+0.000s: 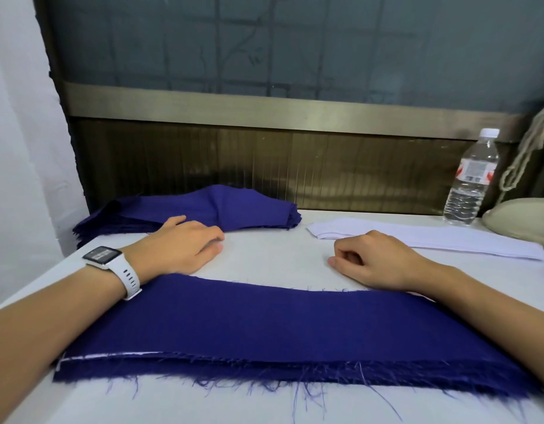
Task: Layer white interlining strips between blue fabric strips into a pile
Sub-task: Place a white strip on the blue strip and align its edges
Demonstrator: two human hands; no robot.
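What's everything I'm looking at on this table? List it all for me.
Layered pile: one, blue on top with a white edge peeking out, nearest edge.
Blue fabric strips: one stack, dark blue, far left.
White interlining strips: one stack, white, far right.
Water bottle: one, clear with a white cap, upright, far right.
Bag: one, cream, right edge.
Table: one, white.
Watch: one, white, left wrist.
Left hand: relaxed, beside the blue stack.
Right hand: loosely curled, holding nothing, on the table.

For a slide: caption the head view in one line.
Left hand and right hand on the table beyond a layered blue pile; blue fabric stack and white interlining strips behind.
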